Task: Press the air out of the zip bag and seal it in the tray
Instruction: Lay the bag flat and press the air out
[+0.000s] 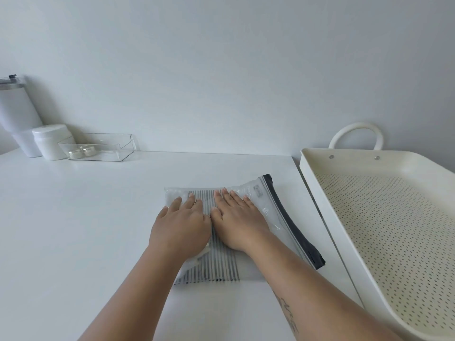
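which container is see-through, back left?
The clear rectangular bin, holding two small round items. The tumbler and jar beside it are opaque white.

Zip bag (pixel 266 207) clear, black seal strip; contents black-white striped; tray (pixel 312 173) cream, dotted holes.

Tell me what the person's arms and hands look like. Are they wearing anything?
Both arms are bare, with no sleeves in view. The left hand and right hand wear no gloves or rings that I can see. The right forearm has a dark tattoo of lettering running along it.
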A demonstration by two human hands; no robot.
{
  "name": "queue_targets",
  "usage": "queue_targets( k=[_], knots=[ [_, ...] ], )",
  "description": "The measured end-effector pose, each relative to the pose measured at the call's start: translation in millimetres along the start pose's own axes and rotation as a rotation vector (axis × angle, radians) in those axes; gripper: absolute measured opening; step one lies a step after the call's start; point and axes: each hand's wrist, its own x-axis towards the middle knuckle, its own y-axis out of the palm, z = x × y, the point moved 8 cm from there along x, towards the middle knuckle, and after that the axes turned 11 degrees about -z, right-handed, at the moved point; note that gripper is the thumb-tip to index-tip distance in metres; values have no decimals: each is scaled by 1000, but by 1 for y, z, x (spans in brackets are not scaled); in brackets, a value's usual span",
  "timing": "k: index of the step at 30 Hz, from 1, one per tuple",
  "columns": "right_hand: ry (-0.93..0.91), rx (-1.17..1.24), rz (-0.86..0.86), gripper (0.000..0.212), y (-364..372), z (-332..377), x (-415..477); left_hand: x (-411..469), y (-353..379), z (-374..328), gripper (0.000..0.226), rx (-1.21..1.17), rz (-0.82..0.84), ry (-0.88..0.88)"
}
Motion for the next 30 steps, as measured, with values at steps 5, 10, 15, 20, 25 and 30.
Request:
queue_targets(
  k=[5,10,15,20,25,30],
  knots=[
    [54,254,15,57,-13,-1,0,0,-5,-4,51,-50,51,-37],
    [66,270,-77,55,-45,-13,10,9,-21,-3,55,-39,37,-59],
    [90,-8,39,59,-24,-32,3,15,-11,-19,61,-59,89,-19],
    [103,15,-28,61,-12,-42,1,13,1,-19,59,-28,36,11],
    [101,28,-20,61,-11,-43,2,12,4,-19,59,2,49,22],
    [91,-12,-25,61,-9,-44,3,13,7,-20,59,95,44,48]
  ],
)
